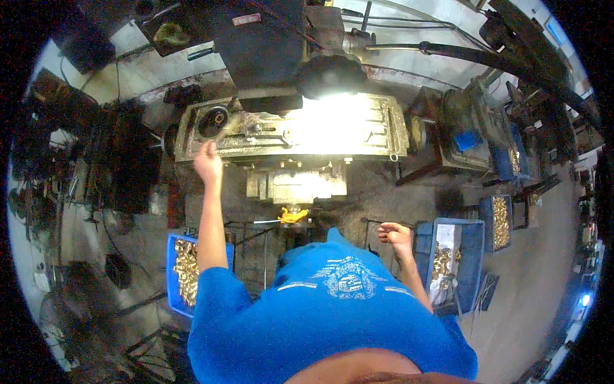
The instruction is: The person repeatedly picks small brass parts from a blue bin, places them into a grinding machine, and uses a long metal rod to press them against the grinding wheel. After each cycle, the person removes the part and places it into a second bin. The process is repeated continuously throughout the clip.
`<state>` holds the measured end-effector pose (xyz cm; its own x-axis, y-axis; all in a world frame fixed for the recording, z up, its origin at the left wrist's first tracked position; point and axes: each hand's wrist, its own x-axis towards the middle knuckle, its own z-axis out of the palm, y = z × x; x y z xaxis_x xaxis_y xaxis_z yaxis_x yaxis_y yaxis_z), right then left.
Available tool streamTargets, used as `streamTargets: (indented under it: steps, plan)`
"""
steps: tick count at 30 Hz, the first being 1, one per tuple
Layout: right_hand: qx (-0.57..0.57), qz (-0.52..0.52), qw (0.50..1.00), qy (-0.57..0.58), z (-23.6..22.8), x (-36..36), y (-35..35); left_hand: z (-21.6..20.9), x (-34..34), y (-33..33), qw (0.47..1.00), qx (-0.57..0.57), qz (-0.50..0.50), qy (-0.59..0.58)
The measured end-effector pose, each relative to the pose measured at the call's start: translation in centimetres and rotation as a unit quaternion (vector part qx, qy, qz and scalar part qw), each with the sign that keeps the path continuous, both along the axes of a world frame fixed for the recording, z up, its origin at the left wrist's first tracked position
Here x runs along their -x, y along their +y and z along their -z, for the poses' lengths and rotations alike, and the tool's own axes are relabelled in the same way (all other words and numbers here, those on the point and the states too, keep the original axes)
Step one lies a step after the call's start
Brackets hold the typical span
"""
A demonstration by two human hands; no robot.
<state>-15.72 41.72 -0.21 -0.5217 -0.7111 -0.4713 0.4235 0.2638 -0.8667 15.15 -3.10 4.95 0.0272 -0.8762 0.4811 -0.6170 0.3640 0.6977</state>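
Note:
My left hand is closed at the front left edge of a metal machine table. From its fingers a thin stick-like tool slants up over the table; its far end is blurred. Just beyond lies a round black part with a brass-coloured ring in its middle. My right hand hovers with curled fingers beside a blue crate, away from the machine. Whatever its fingers may hold is hidden.
Brass-coloured parts fill a blue bin at my left and another bin at the far right. A yellow cloth-like thing hangs on the machine's front. Glare washes out the table's middle. A dark machine head overhangs it.

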Motion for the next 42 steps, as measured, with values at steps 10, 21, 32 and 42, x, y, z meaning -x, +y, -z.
streamTargets:
  steps: [10,21,32,42]
  plan:
    - [-0.017,-0.014,1.0,0.016,0.0,0.0,0.6,2.3,9.7,2.9,0.984,-0.06,0.157,0.06]
    - [-0.017,-0.004,1.0,0.001,-0.3,-0.5,1.5,3.9,8.2,1.7,0.984,-0.023,0.173,0.039]
    - [-0.011,-0.008,1.0,0.021,-0.1,1.3,1.3,0.2,1.6,-3.3,0.981,0.04,-0.106,-0.155]
    - [0.03,-0.048,0.991,0.124,-4.5,2.6,0.3,0.7,-0.8,-1.1,0.974,0.007,-0.09,-0.21]
